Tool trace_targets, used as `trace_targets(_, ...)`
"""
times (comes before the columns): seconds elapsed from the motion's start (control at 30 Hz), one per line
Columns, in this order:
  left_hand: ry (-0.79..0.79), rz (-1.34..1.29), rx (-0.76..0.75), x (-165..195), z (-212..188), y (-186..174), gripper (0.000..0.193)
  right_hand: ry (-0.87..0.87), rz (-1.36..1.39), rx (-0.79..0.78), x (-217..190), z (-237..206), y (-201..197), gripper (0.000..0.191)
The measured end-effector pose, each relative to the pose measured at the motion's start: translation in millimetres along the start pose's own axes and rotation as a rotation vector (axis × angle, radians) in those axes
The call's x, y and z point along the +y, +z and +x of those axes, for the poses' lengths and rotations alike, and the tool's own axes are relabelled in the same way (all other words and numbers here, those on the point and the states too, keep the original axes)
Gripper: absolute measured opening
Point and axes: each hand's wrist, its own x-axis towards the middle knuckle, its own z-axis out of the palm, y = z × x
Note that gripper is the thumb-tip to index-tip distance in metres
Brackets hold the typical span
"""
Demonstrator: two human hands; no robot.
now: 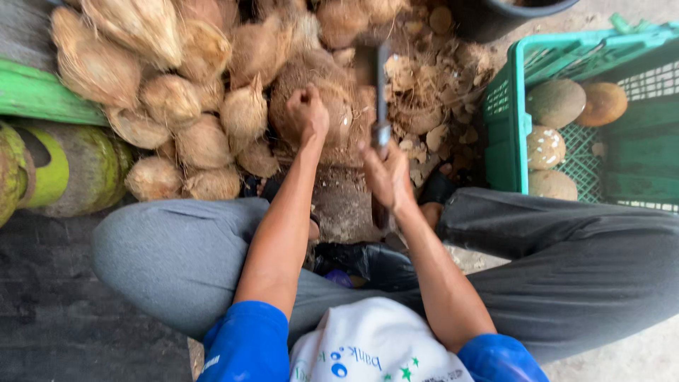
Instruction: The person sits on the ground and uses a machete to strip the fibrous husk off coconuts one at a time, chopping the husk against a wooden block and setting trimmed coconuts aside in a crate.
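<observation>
Landmark: the husked coconut (315, 95) under work, in the middle of the ground between the person's knees; every place below was taken from it.
Unworked pile: a heap of fibrous coconuts (184, 106) lay to the left of it and behind it, all with their brown husk on, so by this view most of the work was left.
Left hand: the left hand (308, 113) was closed into a fist on top of the worked coconut, pressing it and steadying it; what the fingers gripped beneath could not be told.
Worked coconut: it sat directly under that fist, touching it, its fibre partly torn and ragged, judged only part stripped.
Right hand: the right hand (385, 173) was wrapped tight round the handle of a cleaver (382, 88), just right of the coconut and nearer the body.
Blade: it stood upright, edge beside the coconut's right flank; contact could not be told.
Husk scraps: loose fibre and chips (424, 106) littered the ground just right of it.
Finished: four bare, rounded coconuts (555, 102) lay in a green crate (506, 120) well to the right, judged the done share.
</observation>
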Motion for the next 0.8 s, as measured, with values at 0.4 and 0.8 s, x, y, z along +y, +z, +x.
trace_targets(0.4,0.017,0.018,0.047,-4.2,-1.5,7.5,0.047,0.038,-0.22,0.061,1.7,14.1,-3.2,0.029)
trace_targets(0.8,0.046,-0.072,0.132,-6.3,-13.4,12.8,0.039,0.22,-0.204,-0.04,64.3,18.3,12.2,0.015)
